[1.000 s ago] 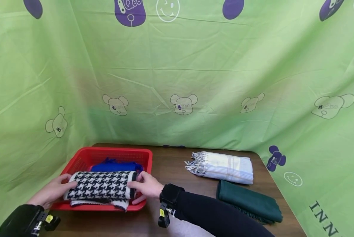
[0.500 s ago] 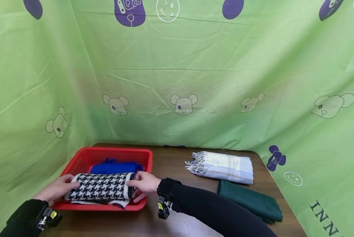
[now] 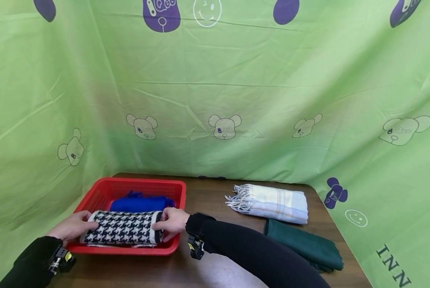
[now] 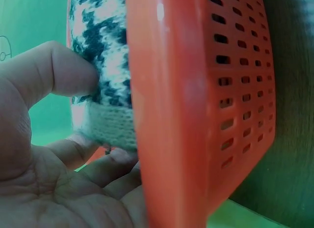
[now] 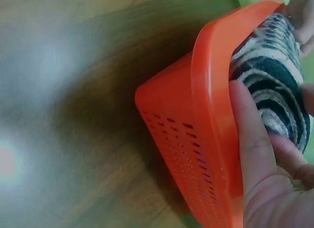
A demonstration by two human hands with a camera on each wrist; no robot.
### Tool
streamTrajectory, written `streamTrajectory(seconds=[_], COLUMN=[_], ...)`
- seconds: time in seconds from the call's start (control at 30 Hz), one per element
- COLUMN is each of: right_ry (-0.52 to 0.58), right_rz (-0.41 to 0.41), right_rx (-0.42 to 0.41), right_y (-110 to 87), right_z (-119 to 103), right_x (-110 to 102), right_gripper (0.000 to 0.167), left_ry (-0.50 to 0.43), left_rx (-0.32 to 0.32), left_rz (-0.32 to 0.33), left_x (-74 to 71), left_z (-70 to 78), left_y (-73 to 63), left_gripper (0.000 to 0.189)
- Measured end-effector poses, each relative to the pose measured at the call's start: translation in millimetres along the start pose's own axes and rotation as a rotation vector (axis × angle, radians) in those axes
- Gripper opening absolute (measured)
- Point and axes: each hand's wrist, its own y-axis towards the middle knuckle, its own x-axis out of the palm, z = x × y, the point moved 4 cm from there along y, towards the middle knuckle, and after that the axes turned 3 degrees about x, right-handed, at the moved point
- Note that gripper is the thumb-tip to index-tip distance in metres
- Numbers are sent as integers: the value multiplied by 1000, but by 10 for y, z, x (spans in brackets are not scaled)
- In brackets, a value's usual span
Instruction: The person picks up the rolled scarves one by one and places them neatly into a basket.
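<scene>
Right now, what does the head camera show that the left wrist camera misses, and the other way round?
Only the head view shows the blue scarf, the white fringed scarf, the green cloth and the right hand. Only the left wrist view shows the left hand's thumb pressing the checked scarf up close. Both show that scarf, the left hand and the red basket.

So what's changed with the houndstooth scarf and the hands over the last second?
The houndstooth scarf has sunk lower into the red basket; its loose end no longer hangs over the front rim. Both the left hand and right hand still grip its ends. The blue scarf, white fringed scarf and green scarf stayed put.
</scene>
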Motion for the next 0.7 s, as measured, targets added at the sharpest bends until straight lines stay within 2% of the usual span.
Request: streamTrajectory(seconds=[0.1,0.13,0.23,0.3,0.4,0.5,0.63,0.7], right_ry=[-44,-51,-86,-103,-240,-317,-405,-494], right_rz=[-13,-20,-39,-53,-32,-42,-64,-50], right_rx=[-5,-7,-7,-4,-23,-28,-40,-57], right_y=[-12,-15,-12,8,64,118,194,231], right_z=[-19,-21,-23,-19,-22,-22,-22,-30], right_x=[-9,-14,-31,-37,-45,-44,-36,-34], right_gripper=[27,27,28,27,29,29,31,33], left_ry=[15,31,72,89,89,85,106,115], left_rx=[9,5,45,47,44,45,33,31], left_rz=[-10,-9,-9,-14,-20,-19,-2,5], left_x=[-36,-43,-52,-40,-31,-11,38,67], left_z=[-389,-472,-576,-544,-487,-394,-182,-40], left_y=[276,340,436,425,400,349,217,124], left_gripper=[40,43,47,44,42,41,31,26])
